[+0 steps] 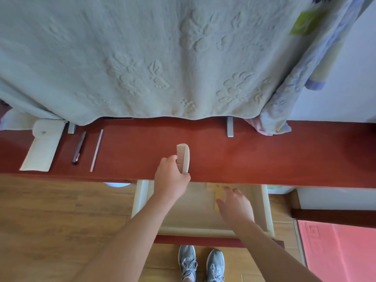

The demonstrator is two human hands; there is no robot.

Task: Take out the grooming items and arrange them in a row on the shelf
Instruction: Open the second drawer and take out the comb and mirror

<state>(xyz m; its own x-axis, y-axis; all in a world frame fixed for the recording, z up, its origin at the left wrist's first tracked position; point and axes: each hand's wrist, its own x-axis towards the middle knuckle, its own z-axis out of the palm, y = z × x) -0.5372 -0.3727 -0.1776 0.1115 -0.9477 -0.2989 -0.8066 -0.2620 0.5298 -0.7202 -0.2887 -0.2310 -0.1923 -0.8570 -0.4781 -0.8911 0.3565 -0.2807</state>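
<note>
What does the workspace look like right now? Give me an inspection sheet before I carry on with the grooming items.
Surface: red-brown shelf, metal brackets at its back edge.
Job's things: white comb over the shelf's middle, contact unclear. White pouch, dark pen-like stick and thin silver stick lie side by side at the left. Yellow item in the open drawer below.
Clutter: nothing seen.
Grips: left grip holds the comb's near end. Right grip open, over the yellow item.
Cables: nothing seen.
Surroundings: pale towels hang over the shelf's back; grey shoes on the wood floor, pink mat.
</note>
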